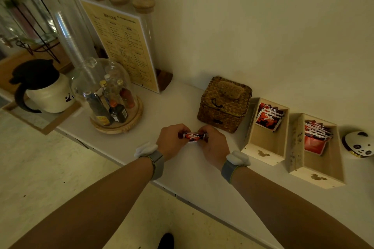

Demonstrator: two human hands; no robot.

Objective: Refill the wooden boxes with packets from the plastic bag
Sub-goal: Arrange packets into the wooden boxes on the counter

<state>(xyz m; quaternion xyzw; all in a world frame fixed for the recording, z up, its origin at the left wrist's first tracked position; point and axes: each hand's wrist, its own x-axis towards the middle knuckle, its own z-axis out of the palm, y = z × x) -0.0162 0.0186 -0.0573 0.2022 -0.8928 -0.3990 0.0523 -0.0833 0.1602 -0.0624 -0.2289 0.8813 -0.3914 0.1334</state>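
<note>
Left hand [171,140]: fingers curled round the left end of a stack of red packets [195,136], just in front of the woven basket [224,105].
Right hand [212,145]: grips the stack's right end; both hands close together over the white counter [178,107], packets held between them, edge-on.
Near wooden box [265,131]: just right of the woven basket; a few red packets stand at its far end, the near part shows bare wood.
Far wooden box [315,151]: right of the first box, beside it; red packets lean at its far end.
Plastic bag: not seen.
Panda figure [359,144]: right of the far box.
Glass dome with small bottles [112,97]: well left of the basket.
Menu card [123,44]: behind the dome, against the wall.
Wrists: grey bands on both.
</note>
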